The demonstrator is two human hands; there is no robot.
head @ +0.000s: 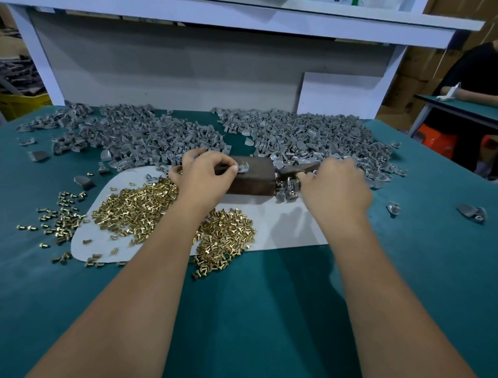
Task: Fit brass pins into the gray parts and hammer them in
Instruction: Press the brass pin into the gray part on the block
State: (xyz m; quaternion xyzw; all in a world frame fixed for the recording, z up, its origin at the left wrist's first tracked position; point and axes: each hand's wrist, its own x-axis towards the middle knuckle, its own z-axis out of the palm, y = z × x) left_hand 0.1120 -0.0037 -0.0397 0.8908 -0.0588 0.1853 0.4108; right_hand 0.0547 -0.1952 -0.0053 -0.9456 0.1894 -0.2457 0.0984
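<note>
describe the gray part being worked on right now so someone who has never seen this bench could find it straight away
Start at the white mat on the green table, then find the dark brown block at its far edge between the two hands. The gray part sits on top of that block, pinched by the left hand. Unlike the loose gray pieces heaped behind, it sits alone with a brass pin sticking up from it.

No legible text, label, brand, number or sign is found on any surface in the head view. At the 12 o'clock edge, a white object (342,2) on top of the shelf (269,20) carries blue and green printed marks; these are cut off by the frame and too blurred for any character to be read.
</note>
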